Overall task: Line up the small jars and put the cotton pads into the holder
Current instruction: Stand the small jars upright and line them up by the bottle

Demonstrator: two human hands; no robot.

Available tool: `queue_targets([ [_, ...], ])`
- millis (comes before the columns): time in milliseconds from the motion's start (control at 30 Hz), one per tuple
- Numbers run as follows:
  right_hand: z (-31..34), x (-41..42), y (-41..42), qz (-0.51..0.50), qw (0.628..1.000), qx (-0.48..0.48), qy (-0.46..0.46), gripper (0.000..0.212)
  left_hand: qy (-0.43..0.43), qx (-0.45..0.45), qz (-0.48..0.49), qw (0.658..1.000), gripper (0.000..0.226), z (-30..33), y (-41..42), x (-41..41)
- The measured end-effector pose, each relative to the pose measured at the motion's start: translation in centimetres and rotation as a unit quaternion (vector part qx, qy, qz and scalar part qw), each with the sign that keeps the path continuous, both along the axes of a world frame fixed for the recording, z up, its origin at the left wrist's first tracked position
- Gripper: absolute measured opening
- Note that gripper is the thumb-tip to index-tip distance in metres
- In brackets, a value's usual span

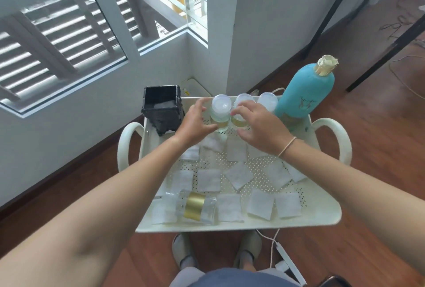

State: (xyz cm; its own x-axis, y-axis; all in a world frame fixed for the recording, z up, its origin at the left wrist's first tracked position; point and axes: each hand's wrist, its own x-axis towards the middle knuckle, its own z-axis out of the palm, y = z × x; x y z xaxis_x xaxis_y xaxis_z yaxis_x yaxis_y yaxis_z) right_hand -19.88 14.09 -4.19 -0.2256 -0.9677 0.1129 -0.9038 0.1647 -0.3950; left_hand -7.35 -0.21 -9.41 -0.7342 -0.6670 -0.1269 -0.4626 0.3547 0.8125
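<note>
Jars are partly lined: left hand (195,121) grips one jar (220,111), right hand (257,125) its neighbour (241,111), a fallen jar (195,208) and cotton pads (239,177) still outside the holder (161,107).

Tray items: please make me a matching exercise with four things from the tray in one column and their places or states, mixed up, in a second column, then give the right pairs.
Things:
1. black holder
2. turquoise bottle
3. jar with gold band
4. cotton pads

Places or states:
A. lying on its side at the near edge
B. upright at the far right corner
C. spread flat over the tray floor
D. at the far left corner

Pairs: 1-D, 2-B, 3-A, 4-C
</note>
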Motion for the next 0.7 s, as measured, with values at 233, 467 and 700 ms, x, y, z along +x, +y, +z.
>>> queue_targets([
  [233, -3.2, 8.4, 3.6, 0.052, 0.972, 0.122, -0.193, 0.030, 0.007, -0.059, 0.006, 0.998, 0.063, 1.9, 1.2, 3.9],
  [467, -6.2, 14.7, 1.1, 0.086, 0.955, 0.238, -0.157, 0.055, 0.072, -0.141, -0.008, 0.987, 0.032, 5.6, 1.4, 8.7],
  [700, -6.3, 15.3, 0.3, 0.089, 0.951, 0.257, -0.149, 0.063, 0.024, -0.250, 0.005, 0.968, 0.026, 6.7, -1.6, 13.1],
])
